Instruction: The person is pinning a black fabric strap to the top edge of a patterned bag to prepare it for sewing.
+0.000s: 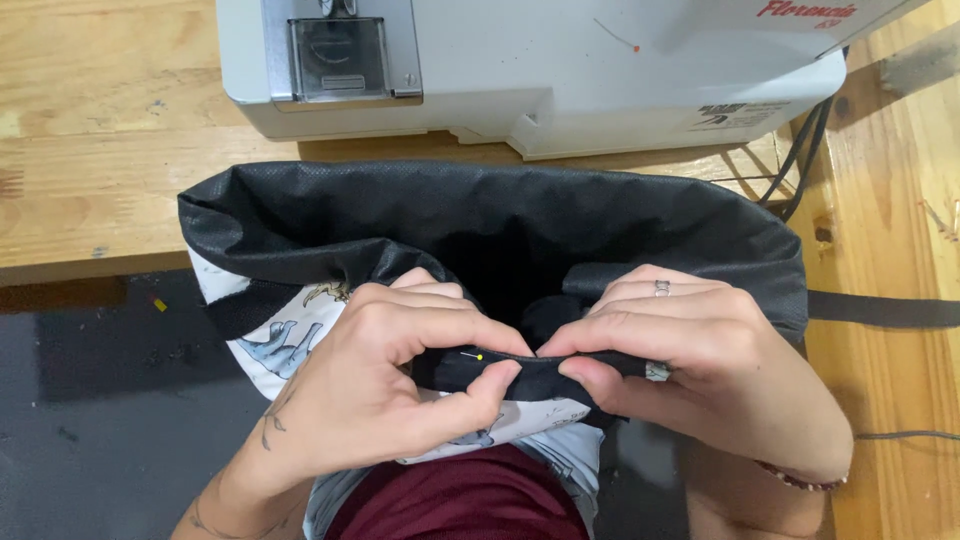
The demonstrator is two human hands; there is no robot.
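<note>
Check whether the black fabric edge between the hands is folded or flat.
Folded: both hands, left hand and right hand, pinch the black fabric edge doubled over, a yellow-headed pin through it.

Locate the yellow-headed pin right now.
Head view, centre: the yellow-headed pin sits in the folded black fabric edge, pinched between left hand and right hand.

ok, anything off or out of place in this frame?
Nothing stands out. Both hands, left hand and right hand, pinch the folded edge of the black fabric, a yellow-headed pin in it. The sewing machine sits square on the wooden table.
</note>
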